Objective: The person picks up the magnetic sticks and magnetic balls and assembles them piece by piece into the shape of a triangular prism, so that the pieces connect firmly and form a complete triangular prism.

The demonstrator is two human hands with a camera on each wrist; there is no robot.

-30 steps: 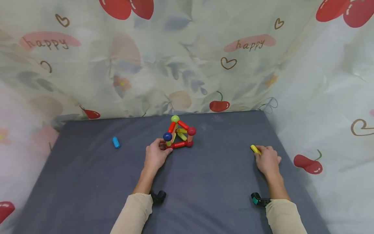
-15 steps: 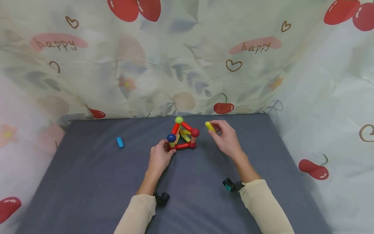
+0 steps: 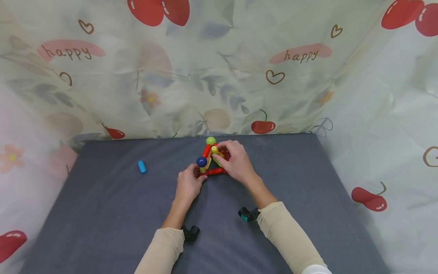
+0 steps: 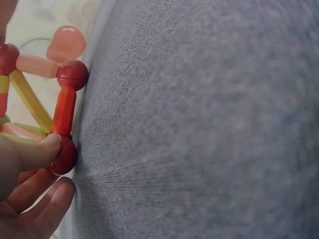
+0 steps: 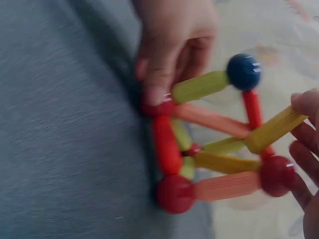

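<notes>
A magnetic stick-and-ball frame of coloured rods and balls stands at the back middle of the table. Its blue ball tops the near left corner, and a green ball the far one. My left hand pinches the red ball at the frame's bottom near left corner. Between thumb and fingers, my right hand holds a yellow rod over the frame, its free end overlapping the upper rods in the right wrist view. That hand covers the frame's right side in the head view.
A loose blue rod lies on the dark grey tablecloth to the left. Just behind the frame, a printed curtain hangs along the table's back edge. Black wrist cameras sit on both forearms.
The right hand has carried the yellow rod from the table's right side leftward to the frame. The left hand keeps its pinch at the corner ball. The view has shifted slightly.
</notes>
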